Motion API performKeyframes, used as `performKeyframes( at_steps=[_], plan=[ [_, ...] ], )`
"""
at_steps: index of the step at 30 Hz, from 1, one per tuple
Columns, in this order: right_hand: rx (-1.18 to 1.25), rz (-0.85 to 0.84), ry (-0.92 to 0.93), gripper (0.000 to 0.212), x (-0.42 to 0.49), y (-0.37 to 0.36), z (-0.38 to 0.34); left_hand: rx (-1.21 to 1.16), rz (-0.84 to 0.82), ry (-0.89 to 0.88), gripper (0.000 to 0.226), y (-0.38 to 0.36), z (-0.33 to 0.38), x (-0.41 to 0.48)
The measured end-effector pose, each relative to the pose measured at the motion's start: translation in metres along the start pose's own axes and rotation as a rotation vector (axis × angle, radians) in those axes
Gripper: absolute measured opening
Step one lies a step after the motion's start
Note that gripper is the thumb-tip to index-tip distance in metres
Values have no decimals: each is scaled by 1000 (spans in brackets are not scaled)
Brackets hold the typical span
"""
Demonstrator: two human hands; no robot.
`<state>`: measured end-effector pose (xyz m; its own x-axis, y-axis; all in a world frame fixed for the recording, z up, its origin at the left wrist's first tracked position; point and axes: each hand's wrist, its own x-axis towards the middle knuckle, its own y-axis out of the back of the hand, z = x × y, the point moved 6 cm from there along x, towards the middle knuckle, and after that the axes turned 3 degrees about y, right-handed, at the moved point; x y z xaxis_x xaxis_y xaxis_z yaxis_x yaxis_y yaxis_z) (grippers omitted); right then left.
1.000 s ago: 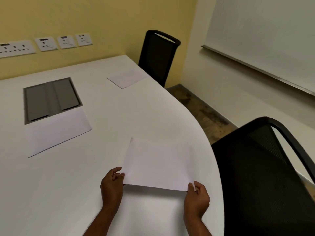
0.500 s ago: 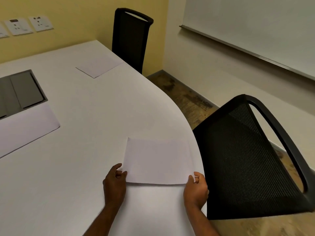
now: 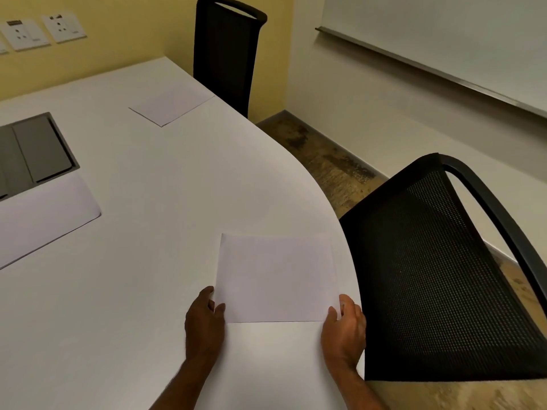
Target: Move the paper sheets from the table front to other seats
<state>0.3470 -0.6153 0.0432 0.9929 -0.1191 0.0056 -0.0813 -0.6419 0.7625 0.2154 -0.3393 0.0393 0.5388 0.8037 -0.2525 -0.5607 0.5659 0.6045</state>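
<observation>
Stack of sheets [image 3: 44, 214] at left: cut by frame edge, count unreadable. Grey floor-box lid [image 3: 32, 152] in the table: left part out of frame. Wall sockets [image 3: 41, 29]: markings too small. Near mesh chair [image 3: 444, 276]: seat and base out of view. Left hand [image 3: 204, 324] and right hand [image 3: 344, 331]: fingertips hidden under the held sheet [image 3: 276, 278].

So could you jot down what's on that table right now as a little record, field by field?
Surface: curved white table
Held sheet: blank white paper sheet at the table's right edge, beside the near black mesh chair
Left hand: fingers pinching the sheet's near left corner
Right hand: fingers pinching the near right corner
Other sheets: one by the far black chair, at; one at beside the grey hatch
Walls: white sockets, whiteboard
</observation>
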Motion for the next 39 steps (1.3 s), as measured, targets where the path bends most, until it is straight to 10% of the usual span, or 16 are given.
performKeyframes(
  at_steps=[15,39],
  plan=[
    [-408,-11,329,36,0,-16,-4,618,-2,-420,51,-9,5,-3],
    [-10,-140,1002,51,-46,-100,-297,273,632,-241,50,273,-15,48]
  ],
)
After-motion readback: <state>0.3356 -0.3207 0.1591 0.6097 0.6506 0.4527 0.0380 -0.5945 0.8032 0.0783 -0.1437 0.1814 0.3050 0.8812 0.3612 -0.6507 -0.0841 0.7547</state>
